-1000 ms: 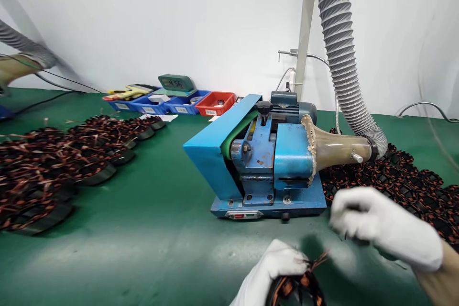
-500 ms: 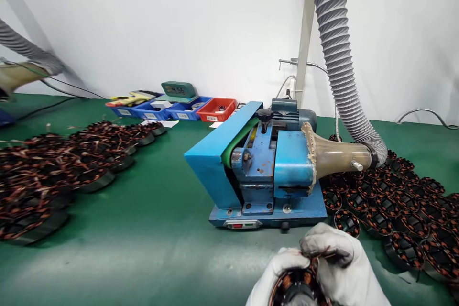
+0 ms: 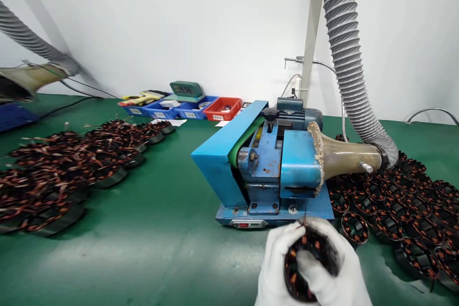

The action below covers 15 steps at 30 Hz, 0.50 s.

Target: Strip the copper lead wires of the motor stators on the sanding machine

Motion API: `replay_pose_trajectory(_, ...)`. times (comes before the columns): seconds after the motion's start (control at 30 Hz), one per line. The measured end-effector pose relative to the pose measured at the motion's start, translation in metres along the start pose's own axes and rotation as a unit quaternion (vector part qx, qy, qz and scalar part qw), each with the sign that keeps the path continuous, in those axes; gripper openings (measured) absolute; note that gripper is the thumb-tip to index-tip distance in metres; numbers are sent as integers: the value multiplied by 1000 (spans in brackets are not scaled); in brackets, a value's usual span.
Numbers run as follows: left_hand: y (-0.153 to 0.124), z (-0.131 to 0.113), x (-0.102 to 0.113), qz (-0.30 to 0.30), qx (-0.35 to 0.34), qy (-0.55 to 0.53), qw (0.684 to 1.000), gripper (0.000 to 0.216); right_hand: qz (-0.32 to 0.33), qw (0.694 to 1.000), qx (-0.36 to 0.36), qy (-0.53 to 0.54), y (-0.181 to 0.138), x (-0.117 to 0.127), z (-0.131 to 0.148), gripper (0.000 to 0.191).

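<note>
Though near the machine's edge, hands snug around one ring, green tabletop leftward

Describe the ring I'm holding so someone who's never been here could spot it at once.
Find the blue machine on the green table, then look just below it in the picture. There the left hand and right hand, both white-gloved, hold a black ring with copper-coloured windings. Similar rings lie massed on both sides; this is the only one held.
</note>
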<state>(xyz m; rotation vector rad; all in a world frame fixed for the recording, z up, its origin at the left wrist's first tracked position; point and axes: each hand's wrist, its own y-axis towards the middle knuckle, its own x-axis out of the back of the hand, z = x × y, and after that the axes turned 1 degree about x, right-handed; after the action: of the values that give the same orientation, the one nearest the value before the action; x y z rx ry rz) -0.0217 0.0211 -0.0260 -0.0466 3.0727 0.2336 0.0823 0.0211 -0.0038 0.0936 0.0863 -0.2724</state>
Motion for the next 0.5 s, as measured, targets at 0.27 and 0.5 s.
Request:
replay_pose_trajectory(0.27,37,21,-26,-70,115,-151,979,34,-13,990,-8,-142,31,-9,-5,27)
replay_pose_trajectory(0.5,60,2,-31,-70,192,-238,950,17,-8,978,-7,-211,44,-12,6,28)
